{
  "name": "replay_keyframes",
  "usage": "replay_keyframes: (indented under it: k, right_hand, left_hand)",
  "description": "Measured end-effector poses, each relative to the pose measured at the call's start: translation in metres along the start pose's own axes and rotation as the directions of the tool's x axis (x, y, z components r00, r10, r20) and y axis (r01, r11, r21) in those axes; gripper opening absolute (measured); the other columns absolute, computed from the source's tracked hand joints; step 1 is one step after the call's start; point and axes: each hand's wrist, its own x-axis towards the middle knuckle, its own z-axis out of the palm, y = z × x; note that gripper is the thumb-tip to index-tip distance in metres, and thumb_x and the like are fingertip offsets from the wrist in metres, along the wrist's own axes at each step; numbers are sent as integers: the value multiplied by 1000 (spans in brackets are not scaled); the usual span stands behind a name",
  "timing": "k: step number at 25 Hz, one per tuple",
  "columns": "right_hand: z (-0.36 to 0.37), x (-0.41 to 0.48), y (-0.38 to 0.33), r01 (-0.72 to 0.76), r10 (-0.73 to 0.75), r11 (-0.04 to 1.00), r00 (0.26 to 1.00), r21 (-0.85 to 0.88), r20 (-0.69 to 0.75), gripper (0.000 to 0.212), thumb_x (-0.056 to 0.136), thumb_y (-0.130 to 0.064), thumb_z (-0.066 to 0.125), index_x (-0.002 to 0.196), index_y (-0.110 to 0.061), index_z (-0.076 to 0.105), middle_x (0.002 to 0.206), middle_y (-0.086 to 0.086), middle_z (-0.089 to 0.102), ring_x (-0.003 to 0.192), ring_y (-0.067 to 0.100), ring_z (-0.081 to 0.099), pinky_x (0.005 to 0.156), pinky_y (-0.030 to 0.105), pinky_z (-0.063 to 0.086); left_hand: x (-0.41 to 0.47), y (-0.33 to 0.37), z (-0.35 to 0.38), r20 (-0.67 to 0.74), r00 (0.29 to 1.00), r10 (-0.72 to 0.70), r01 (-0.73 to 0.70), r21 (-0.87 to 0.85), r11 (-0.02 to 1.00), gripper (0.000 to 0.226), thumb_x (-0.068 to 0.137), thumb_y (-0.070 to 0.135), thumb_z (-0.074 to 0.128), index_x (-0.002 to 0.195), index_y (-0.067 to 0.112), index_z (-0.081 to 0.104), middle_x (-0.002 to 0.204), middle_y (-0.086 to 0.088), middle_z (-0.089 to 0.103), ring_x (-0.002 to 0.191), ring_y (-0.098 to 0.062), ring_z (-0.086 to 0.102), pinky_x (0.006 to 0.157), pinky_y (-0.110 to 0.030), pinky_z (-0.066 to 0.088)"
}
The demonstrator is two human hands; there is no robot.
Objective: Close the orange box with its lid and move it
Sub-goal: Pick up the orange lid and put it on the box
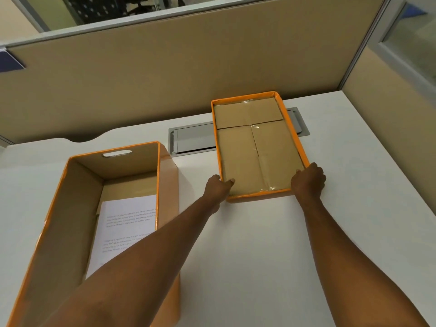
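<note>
Two hands grip the near corners of the lid [257, 147], which lies upside down on the table [271, 244], right of the open orange box [77, 223] holding paper [127, 223]. Left hand [218, 187] hooks fingers [230, 182] over the rim; right hand [308, 180] wraps the corner. Judging from this, lift evenly, flip it, then line up the corners before lowering. Beyond sits a metal cable hatch [193, 140].

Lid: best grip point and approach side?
The lid lies inside-up, rim raised. Grip its two near corners from the near side, as the left hand and right hand do, fingers hooked over the rim; likely steady for flipping onto the orange box.
</note>
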Motion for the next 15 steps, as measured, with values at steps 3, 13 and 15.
replay_keyframes:
  k: [3,13,15]
  right_hand:
    - [-3,-6,2,-57,57,998,998,-11,-8,31,98,-17,45,118,4,54,125,24,52,116,41,50,94,49,42]
    - [-59,-62,-12,-50,48,961,999,271,11,22,99,-14,40,110,0,53,110,23,64,100,41,61,70,37,44]
    - [-77,-84,-19,7,9,951,999,309,-52,24,99,-14,41,114,-2,57,111,21,66,99,40,62,73,39,47]
  left_hand:
    - [-4,-4,-4,-23,1000,13,-13,19,1000,31,87,24,62,107,2,55,110,-13,58,94,-25,55,72,-32,47]
    - [-52,-18,-43,15,998,57,-56,-28,998,36,79,5,68,112,0,56,117,-20,61,104,-33,60,85,-42,55]
    - [-73,-17,-52,48,997,63,-61,-42,997,41,83,12,68,118,-1,52,123,-20,58,109,-33,58,87,-39,53]
